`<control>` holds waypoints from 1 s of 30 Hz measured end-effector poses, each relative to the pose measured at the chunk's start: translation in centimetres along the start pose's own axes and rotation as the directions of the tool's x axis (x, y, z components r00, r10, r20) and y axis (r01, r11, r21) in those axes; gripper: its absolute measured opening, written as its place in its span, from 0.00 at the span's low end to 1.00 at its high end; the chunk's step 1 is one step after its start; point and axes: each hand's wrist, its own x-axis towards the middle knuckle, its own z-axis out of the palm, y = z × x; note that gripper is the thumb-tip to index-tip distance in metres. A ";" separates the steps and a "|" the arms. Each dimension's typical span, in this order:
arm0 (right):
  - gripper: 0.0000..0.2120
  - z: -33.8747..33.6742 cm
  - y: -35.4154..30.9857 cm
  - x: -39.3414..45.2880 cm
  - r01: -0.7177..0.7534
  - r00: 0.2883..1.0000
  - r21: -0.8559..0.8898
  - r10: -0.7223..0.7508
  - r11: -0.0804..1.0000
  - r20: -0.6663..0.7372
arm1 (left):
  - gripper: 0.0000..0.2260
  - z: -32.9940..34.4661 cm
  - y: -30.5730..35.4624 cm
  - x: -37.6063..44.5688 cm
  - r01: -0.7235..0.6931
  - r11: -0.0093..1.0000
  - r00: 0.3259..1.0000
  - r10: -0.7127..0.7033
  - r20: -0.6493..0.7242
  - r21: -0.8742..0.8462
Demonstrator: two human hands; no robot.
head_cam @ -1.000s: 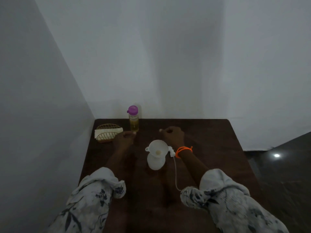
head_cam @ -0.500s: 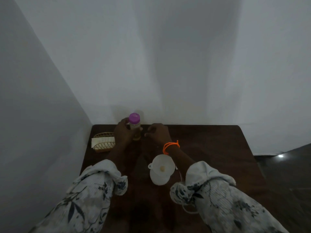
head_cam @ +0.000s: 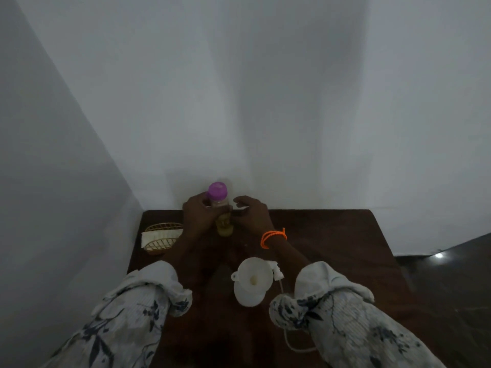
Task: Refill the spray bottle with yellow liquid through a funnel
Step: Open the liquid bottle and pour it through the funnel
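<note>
A clear bottle of yellow liquid (head_cam: 224,224) with a purple cap (head_cam: 217,190) is held upright near the far edge of the dark table (head_cam: 332,235). My left hand (head_cam: 198,217) grips its side. My right hand (head_cam: 252,215) hovers just right of it, fingers loosely curved and holding nothing. Nearer to me stands a white spray bottle (head_cam: 248,294) with a white funnel (head_cam: 252,274) set in its neck. The removed spray head (head_cam: 277,273) with its thin tube lies beside it, under my right forearm.
A small gold wire basket (head_cam: 162,236) with a white cloth in it sits at the table's far left. White walls close in behind and to the left. Dark floor shows to the right of the table.
Both hands reached from beside the funnel to the far bottle. My left hand took hold of it, and it now sits higher and closer than before. The camera tilted forward.
</note>
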 end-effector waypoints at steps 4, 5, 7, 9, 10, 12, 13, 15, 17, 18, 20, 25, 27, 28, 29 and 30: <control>0.29 -2.9 -2.4 -0.6 0.114 0.993 0.058 -0.115 0.992 0.014 | 0.25 -0.9 3.5 0.2 -0.094 0.996 0.990 0.095 0.105 -0.010; 0.29 -3.8 -3.0 -0.9 0.133 0.991 0.082 -0.134 0.988 0.007 | 0.25 -1.1 4.5 0.1 -0.111 0.993 0.986 0.114 0.122 -0.036; 0.28 -5.4 -3.9 -1.3 0.157 0.987 0.126 -0.158 0.980 0.003 | 0.25 -1.5 6.3 -0.1 -0.129 0.988 0.980 0.140 0.142 -0.088; 0.26 -7.2 -4.6 -2.0 0.171 0.985 0.163 -0.174 0.972 0.001 | 0.24 -2.0 8.0 -0.3 -0.125 0.983 0.971 0.148 0.186 -0.131; 0.26 -8.0 -4.9 -2.4 0.182 0.983 0.176 -0.186 0.967 0.004 | 0.23 -2.4 8.8 -0.4 -0.106 0.979 0.963 0.145 0.228 -0.175; 0.26 -9.6 -5.4 -3.3 0.197 0.979 0.208 -0.205 0.958 0.015 | 0.21 -3.1 10.7 -0.6 -0.004 0.940 0.935 0.124 0.331 -0.342; 0.25 -10.5 -5.6 -3.7 0.193 0.979 0.240 -0.204 0.951 0.023 | 0.20 -3.5 11.9 -0.7 0.058 0.901 0.913 0.126 0.388 -0.429; 0.24 -12.5 -6.2 -4.5 0.171 0.976 0.332 -0.204 0.928 0.069 | 0.20 -4.4 14.2 -0.8 0.129 0.839 0.864 0.167 0.475 -0.529; 0.23 -14.5 -7.1 -5.4 0.137 0.967 0.427 -0.213 0.894 0.137 | 0.20 -5.1 16.2 -0.9 0.127 0.810 0.818 0.241 0.522 -0.573; 0.22 -15.4 -7.7 -5.9 0.123 0.959 0.475 -0.228 0.871 0.169 | 0.20 -5.3 17.2 -1.0 0.117 0.801 0.797 0.277 0.537 -0.587; 0.20 -16.8 -8.7 -6.9 0.088 0.943 0.542 -0.245 0.836 0.224 | 0.19 -5.4 18.6 -1.2 0.110 0.780 0.770 0.326 0.549 -0.617; 0.18 -18.8 -9.9 -8.8 -0.036 0.867 0.648 -0.299 0.761 0.399 | 0.23 -4.7 20.0 -1.5 0.248 0.658 0.674 0.410 0.615 -0.711; 0.22 -19.1 -10.1 -9.5 -0.075 0.840 0.665 -0.313 0.744 0.444 | 0.26 -4.2 20.4 -2.2 0.326 0.590 0.605 0.470 0.643 -0.739; 0.24 -19.1 -10.0 -9.8 -0.079 0.831 0.667 -0.320 0.741 0.455 | 0.27 -4.0 20.6 -2.6 0.354 0.563 0.580 0.495 0.647 -0.747; 0.24 -19.2 -9.8 -10.0 -0.076 0.827 0.667 -0.327 0.741 0.458 | 0.28 -3.7 20.7 -2.9 0.363 0.550 0.575 0.502 0.645 -0.752; 0.23 -19.2 -9.6 -10.2 -0.068 0.823 0.664 -0.335 0.745 0.460 | 0.28 -3.5 20.8 -3.2 0.358 0.553 0.582 0.498 0.643 -0.752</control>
